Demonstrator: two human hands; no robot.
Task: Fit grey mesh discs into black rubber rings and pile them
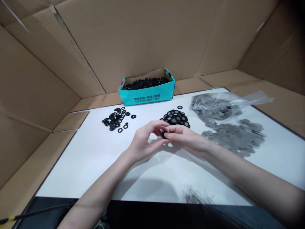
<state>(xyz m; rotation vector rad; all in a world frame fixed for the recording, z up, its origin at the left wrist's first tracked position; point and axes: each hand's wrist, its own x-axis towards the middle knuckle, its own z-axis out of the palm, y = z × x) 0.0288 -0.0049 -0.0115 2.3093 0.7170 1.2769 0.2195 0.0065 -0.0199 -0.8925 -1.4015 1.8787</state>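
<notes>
Between my two hands, just above the white table, is a small black rubber ring (164,135). My left hand (148,137) curves around it from the left, thumb below and fingers above, closed on its edge. From the right, the thumb and fingers of my right hand (182,136) pinch the same ring and cover part of it. Whether a grey disc sits inside that ring, I cannot tell. Right behind my hands lies a pile of black rings with grey centres (175,117), partly hidden by my fingers.
Loose black rings (114,119) are scattered at the left. A teal box (147,95) full of black rings stands at the back. To the right lie grey discs (238,136) and a clear plastic bag (214,103) of discs. Cardboard walls (143,35) enclose the white table (90,165).
</notes>
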